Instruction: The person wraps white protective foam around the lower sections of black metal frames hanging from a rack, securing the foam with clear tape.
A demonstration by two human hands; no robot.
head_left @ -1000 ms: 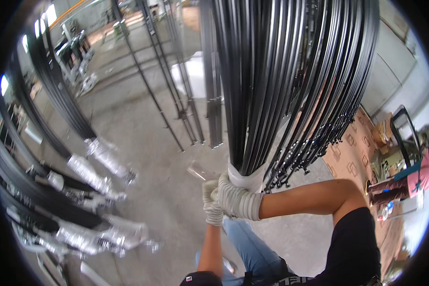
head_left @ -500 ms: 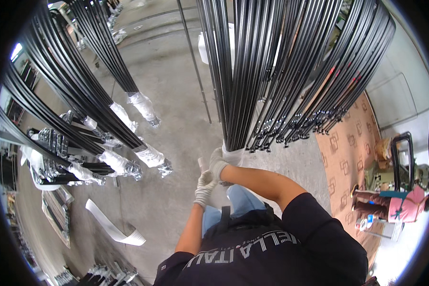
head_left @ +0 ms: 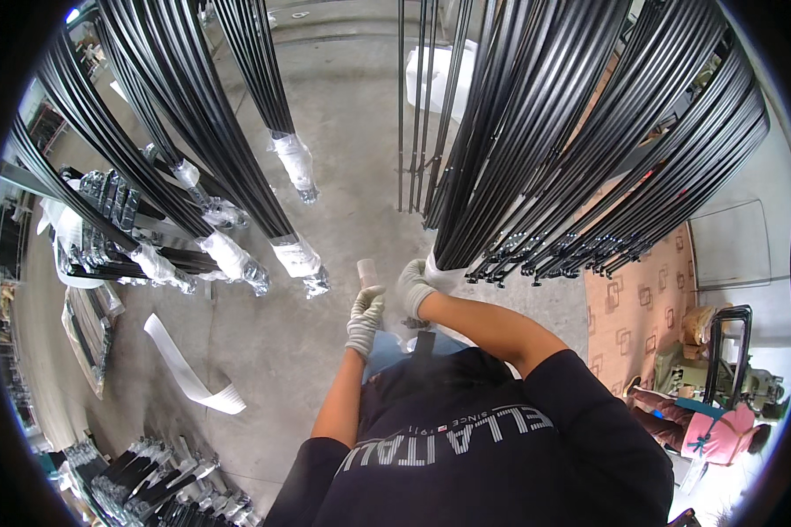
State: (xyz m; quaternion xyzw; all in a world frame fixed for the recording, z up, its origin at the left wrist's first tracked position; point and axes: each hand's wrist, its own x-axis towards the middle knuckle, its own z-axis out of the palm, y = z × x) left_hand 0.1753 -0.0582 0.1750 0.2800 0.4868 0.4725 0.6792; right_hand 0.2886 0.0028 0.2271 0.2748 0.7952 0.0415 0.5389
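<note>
My left hand, in a whitish knit glove, is closed round a short, pale roll that looks like stretch film. The roll points upward out of the fist. Just to its right, my gloved right hand rests with curled fingers against the white-wrapped lower end of a bundle of long black tubes. Its fingertips are partly hidden, so I cannot tell how firmly they grip. The two hands are a little apart.
More black tubes hang at the right, their ends bare. At the left are bundles with film-wrapped ends. A white sheet lies on the concrete floor. Wrapped parts sit lower left. A person in pink is at the far right.
My hands have moved further apart, the left one with the roll going away from the wrapped end. The right hand stays at that end. The whole view has shifted slightly.
</note>
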